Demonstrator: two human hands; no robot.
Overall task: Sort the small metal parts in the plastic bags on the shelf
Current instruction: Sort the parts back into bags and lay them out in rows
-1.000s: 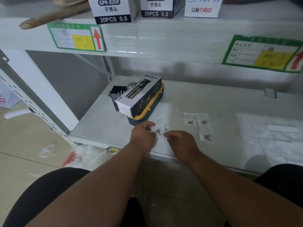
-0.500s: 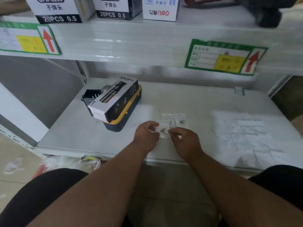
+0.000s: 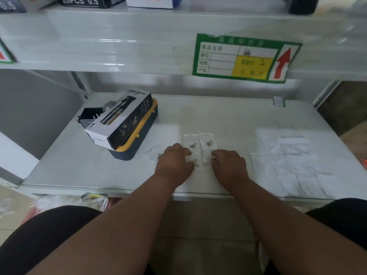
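Small clear plastic bags with metal parts lie in a block on the white shelf. Two far bags sit side by side, each with a dark metal part inside. My left hand has curled fingers on the near left bag, which lies flat with a metal part showing. My right hand pinches the edge of the near right bag. Left of my left hand lies another clear bag, partly hidden, with a metal part at its edge.
A spray bottle box rests on a navy and yellow case at the left, with a black holder behind. Several flat white bags cover the right side. A green label hangs on the upper shelf edge.
The bag my hands held up between them now lies flat in front of the two far bags. Both hands have lowered onto the shelf. The camera has swung right and closer.
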